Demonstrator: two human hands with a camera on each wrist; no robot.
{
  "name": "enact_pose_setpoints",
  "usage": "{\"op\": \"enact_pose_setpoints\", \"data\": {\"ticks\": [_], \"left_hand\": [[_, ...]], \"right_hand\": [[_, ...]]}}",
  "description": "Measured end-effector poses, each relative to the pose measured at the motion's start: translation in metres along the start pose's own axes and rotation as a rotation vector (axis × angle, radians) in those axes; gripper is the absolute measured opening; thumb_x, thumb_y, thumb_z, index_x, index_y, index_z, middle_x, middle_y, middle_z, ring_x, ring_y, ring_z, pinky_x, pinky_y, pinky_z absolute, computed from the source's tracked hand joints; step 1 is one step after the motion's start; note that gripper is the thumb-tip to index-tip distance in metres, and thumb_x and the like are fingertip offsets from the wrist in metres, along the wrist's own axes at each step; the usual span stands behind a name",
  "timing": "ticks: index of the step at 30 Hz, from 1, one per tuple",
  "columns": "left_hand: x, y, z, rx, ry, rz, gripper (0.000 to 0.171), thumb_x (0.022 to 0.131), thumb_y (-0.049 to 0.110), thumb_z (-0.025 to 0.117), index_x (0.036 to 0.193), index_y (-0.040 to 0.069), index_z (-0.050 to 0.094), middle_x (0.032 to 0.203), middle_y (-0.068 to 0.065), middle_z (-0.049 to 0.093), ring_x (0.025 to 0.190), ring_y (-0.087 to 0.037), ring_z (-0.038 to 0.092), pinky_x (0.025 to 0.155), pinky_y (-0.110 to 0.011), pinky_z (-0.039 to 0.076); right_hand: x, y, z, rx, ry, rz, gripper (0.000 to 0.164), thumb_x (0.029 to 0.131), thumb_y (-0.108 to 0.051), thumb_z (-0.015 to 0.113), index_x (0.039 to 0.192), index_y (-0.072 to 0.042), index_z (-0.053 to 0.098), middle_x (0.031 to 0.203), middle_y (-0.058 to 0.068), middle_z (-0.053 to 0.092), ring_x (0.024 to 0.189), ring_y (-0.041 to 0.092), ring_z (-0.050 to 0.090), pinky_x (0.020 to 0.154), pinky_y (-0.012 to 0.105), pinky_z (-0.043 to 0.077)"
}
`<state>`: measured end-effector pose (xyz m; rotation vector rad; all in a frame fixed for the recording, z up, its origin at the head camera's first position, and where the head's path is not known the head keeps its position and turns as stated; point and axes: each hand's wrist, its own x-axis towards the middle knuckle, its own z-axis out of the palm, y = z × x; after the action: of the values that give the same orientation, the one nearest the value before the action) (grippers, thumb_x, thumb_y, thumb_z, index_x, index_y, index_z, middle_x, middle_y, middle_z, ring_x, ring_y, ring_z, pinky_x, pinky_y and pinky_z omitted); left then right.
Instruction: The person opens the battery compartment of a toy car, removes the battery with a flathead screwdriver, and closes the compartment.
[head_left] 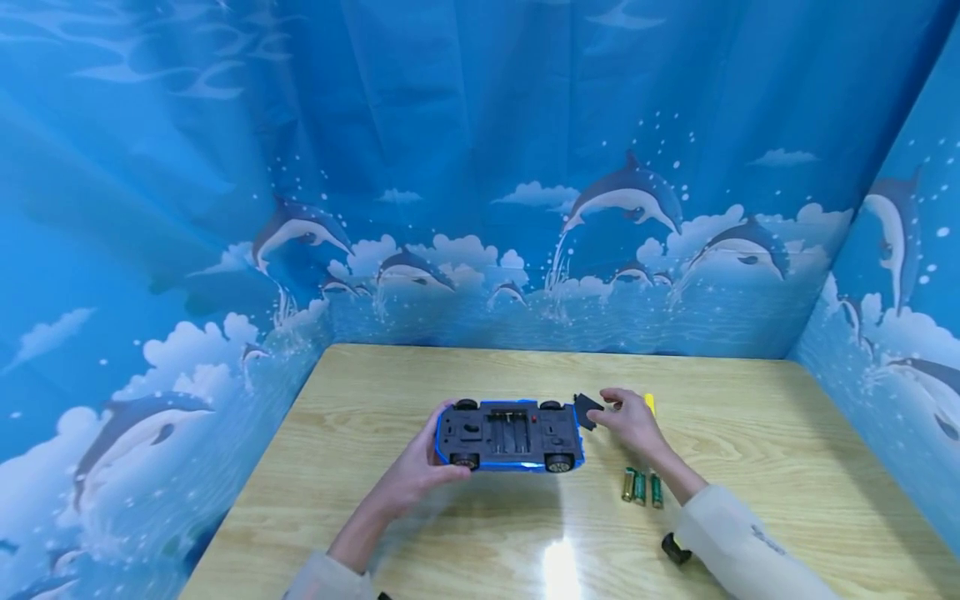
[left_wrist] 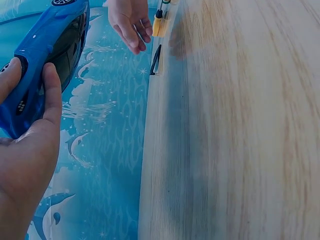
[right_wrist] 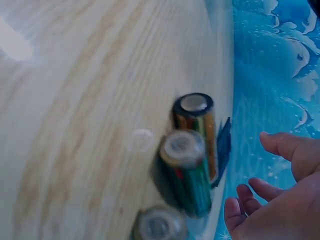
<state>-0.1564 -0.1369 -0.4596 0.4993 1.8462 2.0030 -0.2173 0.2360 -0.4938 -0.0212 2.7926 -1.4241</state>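
My left hand [head_left: 417, 472] grips a blue toy car [head_left: 508, 436] by one end, thumb along its side. The car's black underside faces the head camera, and a battery compartment [head_left: 510, 433] stands uncovered in its middle. Just past the other end, a thin black plastic cover [head_left: 587, 411] lies on the table, also visible in the right wrist view behind the batteries. Over that cover hovers my right hand [head_left: 632, 421], its fingers loosely bent with nothing between them. Three batteries, one of them a green battery [right_wrist: 187, 172], lie side by side near the right wrist.
A yellow-handled tool [head_left: 649, 404] lies behind the right hand, partly hidden by it. Beside the right sleeve is a small black object [head_left: 676, 548]. The wooden table [head_left: 390, 375] ends at a blue dolphin-print curtain [head_left: 465, 308] at the back and sides.
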Motion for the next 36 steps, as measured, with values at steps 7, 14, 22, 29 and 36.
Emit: {"op": "enact_pose_setpoints", "data": {"ticks": [7,14,22,29,36], "left_hand": [[0.002,-0.003,-0.002,-0.012,-0.012,0.009,0.103,0.088,-0.009,0.072,0.166,0.013,0.009,0.155,-0.032,0.031,0.115,-0.031,0.062,0.095,-0.037,0.059],[0.003,-0.004,-0.001,-0.01,-0.019,0.022,0.103,0.087,-0.009,0.072,0.165,0.007,0.006,0.153,-0.033,0.033,0.113,-0.031,0.063,0.095,-0.036,0.059],[0.002,-0.004,-0.001,0.001,-0.006,0.015,0.105,0.086,-0.01,0.072,0.166,0.011,0.007,0.151,-0.031,0.037,0.112,-0.03,0.063,0.094,-0.037,0.06],[0.002,-0.005,-0.001,-0.001,0.001,0.007,0.105,0.085,-0.009,0.072,0.166,0.015,0.01,0.154,-0.03,0.034,0.114,-0.032,0.062,0.095,-0.038,0.059],[0.002,-0.006,-0.001,-0.012,0.007,0.001,0.104,0.087,-0.009,0.072,0.166,0.017,0.01,0.157,-0.028,0.031,0.116,-0.033,0.061,0.095,-0.039,0.059]], "right_hand": [[0.009,0.001,0.011,0.027,0.006,0.08,0.064,0.092,-0.017,0.077,0.142,0.014,0.05,0.142,0.034,0.052,0.122,0.047,0.056,0.103,0.057,0.05],[0.017,0.004,0.019,-0.031,0.01,0.113,0.067,0.089,-0.018,0.079,0.142,0.013,0.051,0.144,0.032,0.053,0.131,0.049,0.05,0.109,0.059,0.046],[0.022,0.002,0.025,-0.149,0.058,0.05,0.064,0.081,-0.011,0.081,0.134,0.016,0.058,0.132,0.034,0.06,0.121,0.048,0.058,0.102,0.055,0.053],[0.024,0.003,0.03,-0.284,0.093,-0.02,0.061,0.075,-0.013,0.085,0.125,0.015,0.065,0.12,0.034,0.065,0.109,0.049,0.057,0.094,0.056,0.051],[0.023,0.004,0.032,-0.292,0.083,-0.015,0.057,0.077,-0.014,0.084,0.124,0.013,0.067,0.119,0.033,0.063,0.108,0.047,0.055,0.093,0.056,0.049]]}}
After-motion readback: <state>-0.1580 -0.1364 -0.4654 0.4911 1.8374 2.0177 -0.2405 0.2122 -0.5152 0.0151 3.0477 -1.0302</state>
